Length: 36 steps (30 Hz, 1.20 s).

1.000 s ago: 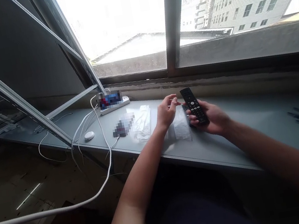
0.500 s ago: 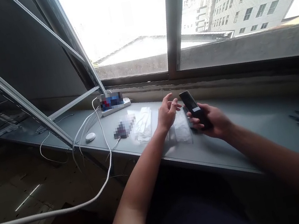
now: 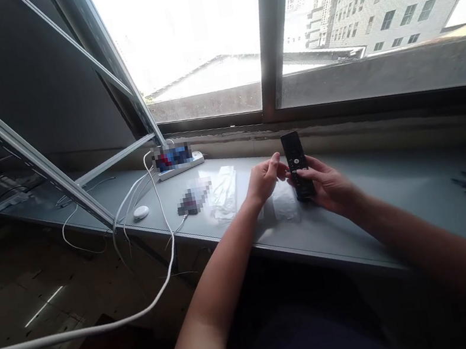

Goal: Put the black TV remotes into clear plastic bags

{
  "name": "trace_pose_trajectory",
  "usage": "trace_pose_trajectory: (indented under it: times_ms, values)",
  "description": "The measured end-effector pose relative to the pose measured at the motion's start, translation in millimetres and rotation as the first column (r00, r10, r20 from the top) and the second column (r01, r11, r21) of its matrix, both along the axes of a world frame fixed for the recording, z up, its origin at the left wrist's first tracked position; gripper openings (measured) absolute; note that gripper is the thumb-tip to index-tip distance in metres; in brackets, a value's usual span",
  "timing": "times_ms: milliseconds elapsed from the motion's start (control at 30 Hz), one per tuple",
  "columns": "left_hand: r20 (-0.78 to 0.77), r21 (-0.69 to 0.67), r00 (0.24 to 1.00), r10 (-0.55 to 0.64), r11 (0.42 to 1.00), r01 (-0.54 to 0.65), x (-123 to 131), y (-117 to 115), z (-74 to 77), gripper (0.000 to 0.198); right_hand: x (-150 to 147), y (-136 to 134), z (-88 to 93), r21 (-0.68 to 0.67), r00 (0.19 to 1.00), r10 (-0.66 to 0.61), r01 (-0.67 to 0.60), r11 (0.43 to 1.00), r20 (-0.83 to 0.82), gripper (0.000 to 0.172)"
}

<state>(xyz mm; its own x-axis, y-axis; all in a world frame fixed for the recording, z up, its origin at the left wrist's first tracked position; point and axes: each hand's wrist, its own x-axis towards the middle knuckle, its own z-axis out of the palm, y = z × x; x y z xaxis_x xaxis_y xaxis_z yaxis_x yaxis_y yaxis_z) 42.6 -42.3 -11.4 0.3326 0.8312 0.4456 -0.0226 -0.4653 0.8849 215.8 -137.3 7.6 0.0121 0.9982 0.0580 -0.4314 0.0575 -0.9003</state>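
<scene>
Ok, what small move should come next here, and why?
Probably bring the left hand against the remote to steady it: that hand is already right beside its left edge, while the right hand holds it with the thumb across its front.

A white power strip [image 3: 182,169] lies below the window [image 3: 191,37].

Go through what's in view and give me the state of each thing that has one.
Remote: held up, button side showing.
Right hand: closed around the remote.
Left hand: half-curled beside the remote; contact unclear.
Plastic bags: lying on the table.
Power strip: on the table; whether powered, unclear.
White cable: slack, trailing past the table's edge.
</scene>
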Motion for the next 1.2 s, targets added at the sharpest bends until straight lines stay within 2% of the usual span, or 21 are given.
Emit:
trace_pose_trajectory:
  times_ms: [100, 233, 333, 733, 833, 967, 1067, 1200]
  values:
    - [0.02, 0.0, 0.999, 0.028, 1.0, -0.028, 0.0, 0.3, 0.1, 0.074, -3.3, -2.5, -0.7, 0.121, 0.993, -0.071, 0.06, 0.991, 0.093, 0.044]
    - [0.043, 0.041, 0.994, 0.098, 0.994, -0.1, -1.5, 1.9, 0.9, 0.067, -6.3, -10.1, 5.3, 0.299, 0.932, -0.212, 0.122, 0.946, 0.293, 0.037]
    - [0.025, 0.059, 0.991, 0.131, 0.99, -0.132, -2.2, 3.3, 0.4, 0.062, -7.9, -14.7, 10.2, 0.331, 0.919, -0.211, 0.096, 0.939, 0.333, 0.033]
    - [0.026, 0.067, 0.994, 0.105, 0.992, -0.107, -1.4, 2.2, 1.2, 0.063, -5.2, -7.9, 2.3, 0.254, 0.93, -0.176, 0.094, 0.963, 0.323, 0.041]
    - [0.045, 0.062, 0.994, 0.103, 0.992, -0.106, -1.4, 2.9, 0.1, 0.062, -6.2, -7.7, 1.8, 0.149, 0.954, -0.119, 0.081, 0.986, 0.274, 0.031]
    - [0.034, 0.063, 0.996, 0.087, 0.994, -0.089, -2.0, 2.4, 0.2, 0.067, -2.5, -3.0, 2.3, 0.001, 0.992, -0.034, 0.034, 0.999, 0.12, 0.015]
    - [0.012, 0.059, 0.995, 0.094, 0.994, -0.095, -2.5, 0.9, 1.7, 0.069, 4.8, 2.5, 2.7, -0.076, 1.0, -0.004, 0.006, 0.997, 0.027, 0.021]
    - [0.02, 0.058, 0.995, 0.097, 0.994, -0.098, -2.1, 0.8, 2.2, 0.067, 11.0, 5.1, 4.6, -0.132, 0.998, 0.057, -0.058, 0.99, -0.013, 0.026]
